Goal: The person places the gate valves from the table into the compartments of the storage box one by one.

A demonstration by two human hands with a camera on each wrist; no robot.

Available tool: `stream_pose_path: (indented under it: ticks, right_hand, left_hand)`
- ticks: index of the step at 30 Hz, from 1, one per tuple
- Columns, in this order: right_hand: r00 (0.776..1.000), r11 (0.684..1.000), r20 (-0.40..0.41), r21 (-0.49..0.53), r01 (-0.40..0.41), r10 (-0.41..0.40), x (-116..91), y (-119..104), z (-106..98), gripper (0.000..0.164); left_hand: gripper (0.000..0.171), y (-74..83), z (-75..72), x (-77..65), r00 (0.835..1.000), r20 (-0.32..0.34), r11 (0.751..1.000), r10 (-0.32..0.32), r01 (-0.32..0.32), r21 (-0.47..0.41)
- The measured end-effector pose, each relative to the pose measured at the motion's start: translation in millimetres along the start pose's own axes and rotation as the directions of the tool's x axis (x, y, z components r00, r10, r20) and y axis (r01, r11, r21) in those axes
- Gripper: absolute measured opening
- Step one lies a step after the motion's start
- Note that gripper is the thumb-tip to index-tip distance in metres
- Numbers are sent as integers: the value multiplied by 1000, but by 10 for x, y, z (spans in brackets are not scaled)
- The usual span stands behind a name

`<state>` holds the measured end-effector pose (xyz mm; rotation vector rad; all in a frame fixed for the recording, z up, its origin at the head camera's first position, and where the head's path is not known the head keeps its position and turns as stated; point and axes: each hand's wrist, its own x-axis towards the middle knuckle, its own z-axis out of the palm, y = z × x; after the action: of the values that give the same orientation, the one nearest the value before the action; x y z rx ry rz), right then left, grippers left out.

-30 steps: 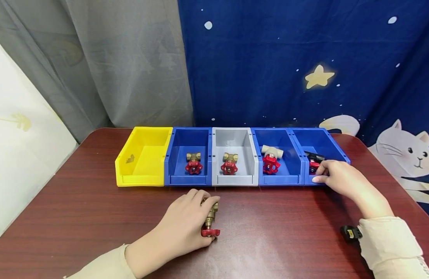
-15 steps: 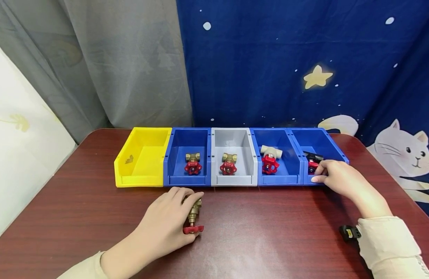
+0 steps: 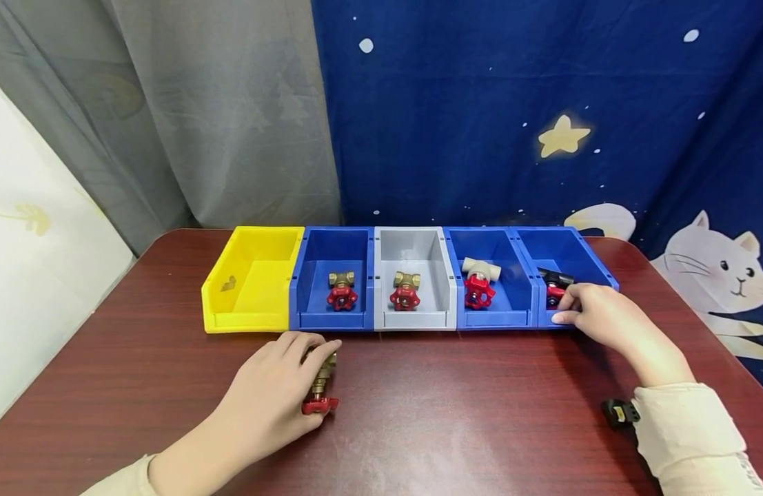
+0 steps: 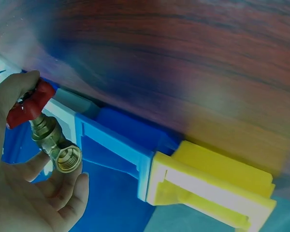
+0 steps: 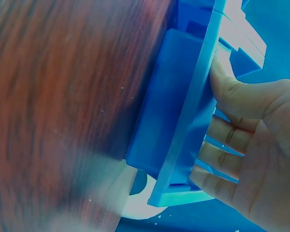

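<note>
My left hand (image 3: pixel 269 393) holds a brass gate valve (image 3: pixel 322 379) with a red handwheel low over the table, in front of the yellow bin (image 3: pixel 247 322) and the left blue bin. In the left wrist view the thumb lies on the handwheel (image 4: pixel 31 104), and the brass threaded end (image 4: pixel 68 158) points outward. My right hand (image 3: pixel 604 313) reaches over the front lip of the far-right blue bin (image 3: pixel 595 251). Its fingertips are hidden behind that lip, beside a black valve (image 3: pixel 556 278) with a red handle. Whether they grip it, I cannot tell.
Brass valves with red handwheels lie in the left blue bin (image 3: pixel 331 320) and the grey bin (image 3: pixel 416 320). A cream valve (image 3: pixel 485 270) lies in the right-centre blue bin (image 3: pixel 495 320). A small black device (image 3: pixel 619 413) sits by the right sleeve. Curtains hang behind the table.
My left hand has moved left with the brass valve, from in front of the grey bin to in front of the yellow and left blue bins. The right hand has stayed at its bin.
</note>
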<state>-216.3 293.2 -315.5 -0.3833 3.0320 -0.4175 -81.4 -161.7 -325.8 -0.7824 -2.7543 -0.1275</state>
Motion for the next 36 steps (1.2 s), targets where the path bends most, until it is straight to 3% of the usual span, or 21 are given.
stream_pose_path:
  ticks: [13,24,30,36]
  right_hand:
    - [1000,1000,6,3,3,-3,7,2,-15,19]
    - [1000,1000,10,10,2,-3,7,1,-5,18]
    - [1000,1000,3,8,-1,1,5,5,-6,19]
    - [1000,1000,6,8,-13,13,-1,-2,-6,20]
  left_hand:
    - [86,-221,-90,-101,994,-91,997,52,-46,65]
    - [85,-427,-153,-114,989,-95,987,111,-98,132]
    - [85,-539,-170,-135,977,-126,973,173,-150,175]
    - [84,-650,-167,-147,971,-138,969,195,-170,177]
